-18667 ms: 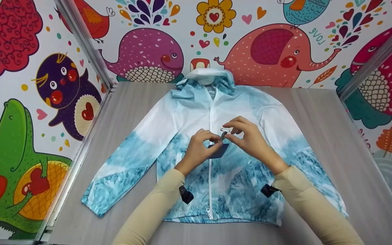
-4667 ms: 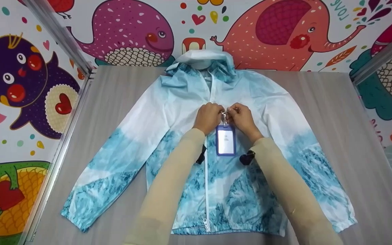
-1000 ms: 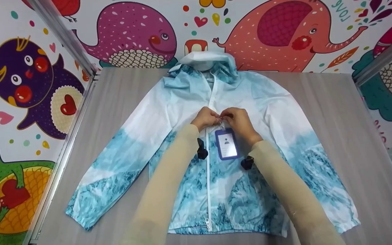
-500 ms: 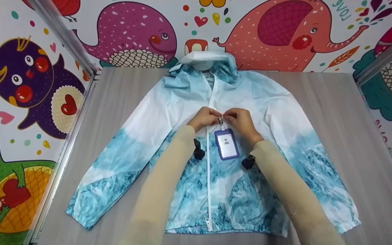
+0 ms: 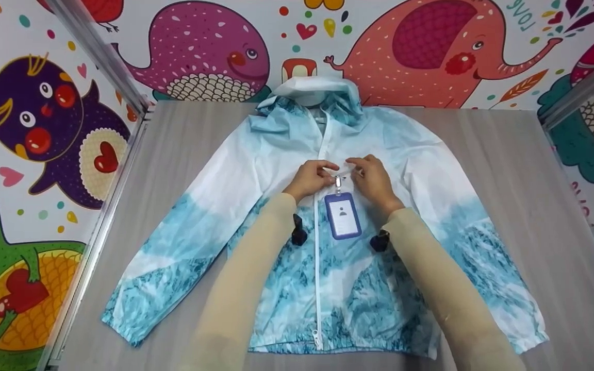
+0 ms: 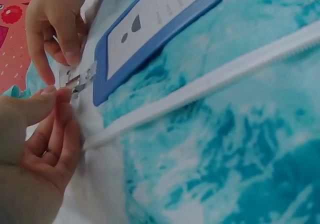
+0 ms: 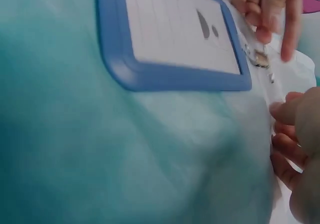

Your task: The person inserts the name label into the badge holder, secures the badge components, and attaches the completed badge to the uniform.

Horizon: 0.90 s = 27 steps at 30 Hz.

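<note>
A blue-framed badge holder (image 5: 343, 216) lies on the chest of a blue and white hooded jacket (image 5: 286, 288), just beside its white front zipper (image 5: 318, 278). At its top, a metal clip (image 5: 337, 182) with a clear strap sits on the white fabric. My left hand (image 5: 311, 179) is on the clip's left, index finger extended and thumb apart from it, fingertips right by the clip. On the other side my right hand (image 5: 374, 179) has its index finger and thumb spread, away from the clip. The right wrist view shows the badge holder (image 7: 175, 34) between camera and hands.
The jacket is spread on a light wood-grain table (image 5: 188, 139), hood (image 5: 312, 90) toward the back wall. Cartoon-printed panels (image 5: 214, 51) with metal frame posts (image 5: 96, 56) stand around the table.
Both hands were pinching at the clip half a second ago; now the fingers have spread and the right hand has moved slightly away. The badge holder now lies flatter and shows fully.
</note>
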Each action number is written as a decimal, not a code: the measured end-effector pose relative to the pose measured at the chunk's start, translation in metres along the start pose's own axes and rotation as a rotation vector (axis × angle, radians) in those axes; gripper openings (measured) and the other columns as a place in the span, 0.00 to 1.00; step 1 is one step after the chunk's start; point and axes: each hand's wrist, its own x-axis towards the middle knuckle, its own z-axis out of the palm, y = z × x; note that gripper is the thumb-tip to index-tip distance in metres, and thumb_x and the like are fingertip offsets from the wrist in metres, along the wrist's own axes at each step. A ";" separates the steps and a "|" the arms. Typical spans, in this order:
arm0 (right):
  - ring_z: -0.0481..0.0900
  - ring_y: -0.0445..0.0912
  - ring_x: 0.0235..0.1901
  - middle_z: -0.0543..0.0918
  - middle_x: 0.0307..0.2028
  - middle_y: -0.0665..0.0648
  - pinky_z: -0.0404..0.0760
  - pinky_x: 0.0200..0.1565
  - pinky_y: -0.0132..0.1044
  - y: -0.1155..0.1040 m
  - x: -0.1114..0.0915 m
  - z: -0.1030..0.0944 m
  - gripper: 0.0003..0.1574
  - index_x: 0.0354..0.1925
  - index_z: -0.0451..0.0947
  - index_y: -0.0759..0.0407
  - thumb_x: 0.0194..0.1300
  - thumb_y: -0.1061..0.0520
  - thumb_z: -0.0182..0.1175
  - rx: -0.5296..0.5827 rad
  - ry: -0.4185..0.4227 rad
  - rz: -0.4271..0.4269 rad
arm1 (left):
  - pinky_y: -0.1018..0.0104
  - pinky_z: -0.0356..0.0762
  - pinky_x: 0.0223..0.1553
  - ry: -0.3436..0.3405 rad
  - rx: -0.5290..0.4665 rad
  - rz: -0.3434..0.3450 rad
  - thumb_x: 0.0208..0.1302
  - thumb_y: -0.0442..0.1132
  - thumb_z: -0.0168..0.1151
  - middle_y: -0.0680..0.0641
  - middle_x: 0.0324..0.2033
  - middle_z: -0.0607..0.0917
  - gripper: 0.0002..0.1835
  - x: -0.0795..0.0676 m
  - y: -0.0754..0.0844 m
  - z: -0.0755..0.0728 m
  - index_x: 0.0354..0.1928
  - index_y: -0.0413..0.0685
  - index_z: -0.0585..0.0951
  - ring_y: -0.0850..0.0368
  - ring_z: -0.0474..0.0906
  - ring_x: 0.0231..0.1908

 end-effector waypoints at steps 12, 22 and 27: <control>0.78 0.57 0.42 0.82 0.39 0.63 0.76 0.51 0.50 0.001 0.008 0.001 0.09 0.41 0.85 0.63 0.67 0.66 0.59 -0.079 0.041 -0.008 | 0.59 0.76 0.51 0.166 0.418 0.210 0.69 0.37 0.61 0.45 0.41 0.85 0.10 -0.002 0.001 0.015 0.48 0.46 0.86 0.51 0.79 0.42; 0.81 0.55 0.41 0.85 0.39 0.61 0.78 0.50 0.49 -0.005 0.008 -0.005 0.08 0.41 0.85 0.60 0.69 0.63 0.58 -0.043 0.061 0.004 | 0.63 0.78 0.51 0.230 0.299 0.153 0.72 0.38 0.57 0.47 0.39 0.84 0.06 0.000 0.004 0.018 0.42 0.45 0.83 0.54 0.79 0.41; 0.81 0.53 0.41 0.86 0.40 0.60 0.78 0.50 0.47 -0.009 0.010 -0.011 0.08 0.42 0.84 0.59 0.69 0.63 0.58 0.007 0.041 0.002 | 0.68 0.79 0.46 0.244 -0.002 0.088 0.71 0.37 0.58 0.44 0.40 0.86 0.07 0.006 0.004 0.020 0.42 0.42 0.82 0.57 0.81 0.39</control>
